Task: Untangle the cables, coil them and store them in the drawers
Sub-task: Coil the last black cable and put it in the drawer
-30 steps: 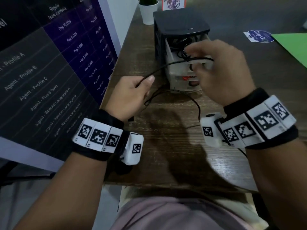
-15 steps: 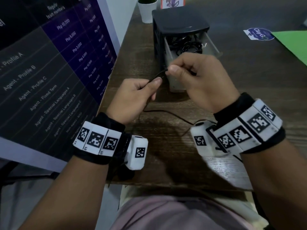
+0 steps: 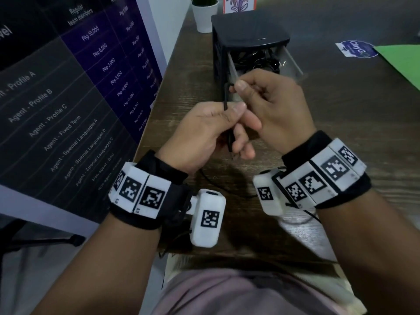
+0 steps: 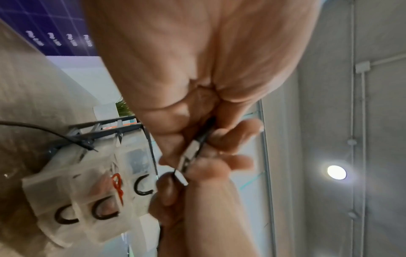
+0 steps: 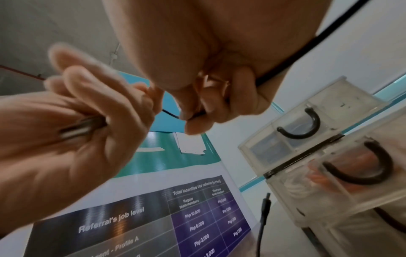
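Left hand (image 3: 205, 130): fingers curled, gripping folded cable (image 3: 225, 96).
Right hand (image 3: 272, 105): pinches the cable top.
Right wrist view: plug (image 5: 266, 200) hangs free.

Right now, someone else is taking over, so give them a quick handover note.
Left hand: pinches the black cable, folded strands in its palm.
Right hand: pinches the same cable just above.
Drawer unit sits behind the hands; top drawer is open with black cables inside.
Done: some cables stored.
Left: finish coiling this one, stow it, shut the drawer.
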{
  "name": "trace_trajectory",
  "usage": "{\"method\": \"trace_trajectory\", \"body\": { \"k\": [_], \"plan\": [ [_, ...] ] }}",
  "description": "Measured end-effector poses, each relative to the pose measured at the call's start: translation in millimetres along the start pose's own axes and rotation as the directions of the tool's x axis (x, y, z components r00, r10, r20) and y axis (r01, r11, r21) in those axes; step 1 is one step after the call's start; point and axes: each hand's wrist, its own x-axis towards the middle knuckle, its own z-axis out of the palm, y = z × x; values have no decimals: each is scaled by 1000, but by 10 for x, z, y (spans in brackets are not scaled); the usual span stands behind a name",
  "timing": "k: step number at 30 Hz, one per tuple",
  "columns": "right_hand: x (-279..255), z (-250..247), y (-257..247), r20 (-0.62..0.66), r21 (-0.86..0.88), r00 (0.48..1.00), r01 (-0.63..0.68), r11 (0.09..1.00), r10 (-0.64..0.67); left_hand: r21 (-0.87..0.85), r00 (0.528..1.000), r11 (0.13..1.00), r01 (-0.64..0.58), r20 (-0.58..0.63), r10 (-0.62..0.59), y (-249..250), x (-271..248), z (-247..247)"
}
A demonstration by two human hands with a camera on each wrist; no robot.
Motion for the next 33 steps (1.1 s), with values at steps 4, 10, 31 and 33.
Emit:
{"method": "trace_trajectory", "body": {
  "k": [4, 10, 31, 33],
  "plan": [
    [-58, 54, 13, 76, -56, 997, 16, 998, -12, -145, 993, 983, -111, -62, 103, 69, 41, -18],
    [-202, 206, -38, 240, -29, 969, 66, 997, -57, -384, 971, 903, -192, -205, 120, 189, 56, -81],
    [-257, 87, -176, 501, -272, 863, 78, 959, 72, -192, 901, 963, -188, -424, 92, 71, 79, -64],
    [-272, 101, -174, 501, -297, 862, 85, 951, 80, -175, 906, 963, -206, -406, 120, 79, 75, -89]
  ]
}}
